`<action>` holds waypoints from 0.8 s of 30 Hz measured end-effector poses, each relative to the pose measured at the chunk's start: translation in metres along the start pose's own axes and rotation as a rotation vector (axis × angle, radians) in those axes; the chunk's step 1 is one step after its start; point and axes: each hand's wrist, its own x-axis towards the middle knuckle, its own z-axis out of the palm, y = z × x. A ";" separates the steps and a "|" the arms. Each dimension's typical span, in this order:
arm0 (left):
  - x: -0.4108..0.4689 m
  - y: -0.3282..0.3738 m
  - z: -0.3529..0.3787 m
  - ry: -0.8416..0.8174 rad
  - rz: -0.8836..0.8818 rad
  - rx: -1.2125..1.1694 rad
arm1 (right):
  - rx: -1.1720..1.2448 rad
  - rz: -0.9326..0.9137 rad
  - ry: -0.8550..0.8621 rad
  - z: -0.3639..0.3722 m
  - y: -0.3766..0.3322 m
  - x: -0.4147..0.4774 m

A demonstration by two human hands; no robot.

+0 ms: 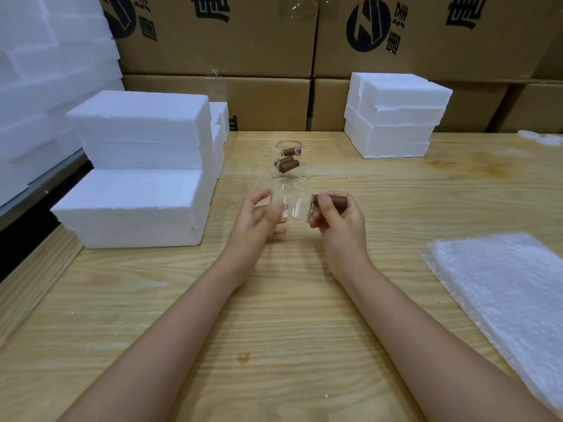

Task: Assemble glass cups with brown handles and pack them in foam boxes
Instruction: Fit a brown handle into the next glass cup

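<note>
Between the hands, above the surface (pixel 274 315): clear cup (pixel 291 205). Left hand (pixel 254 222) cradles its body, fingers curled round the glass. Right hand (pixel 338 222) pinches the brown handle (pixel 335 201) at the cup's right side. More cups (pixel 286 161) just beyond the hands; foam boxes (pixel 137 178) to their left.

Your two forearms (pixel 182 315) are bare as far as the view reaches, down to its lower edge. Your left hand (pixel 254 217) and right hand (pixel 338 220) are bare as well. The fingers (pixel 326 208) are slender, and the nails seem trimmed short, though the picture is too soft to be sure.
</note>
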 end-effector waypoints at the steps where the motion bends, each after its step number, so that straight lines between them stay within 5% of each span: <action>1: 0.001 0.000 0.001 -0.006 -0.038 -0.064 | 0.070 0.044 0.000 -0.002 -0.001 0.002; 13: -0.006 0.002 -0.002 -0.067 0.088 0.176 | 0.149 0.251 -0.024 -0.008 -0.002 0.008; 24: -0.008 0.006 -0.008 -0.181 0.325 0.431 | -0.274 0.244 0.140 -0.009 0.002 0.010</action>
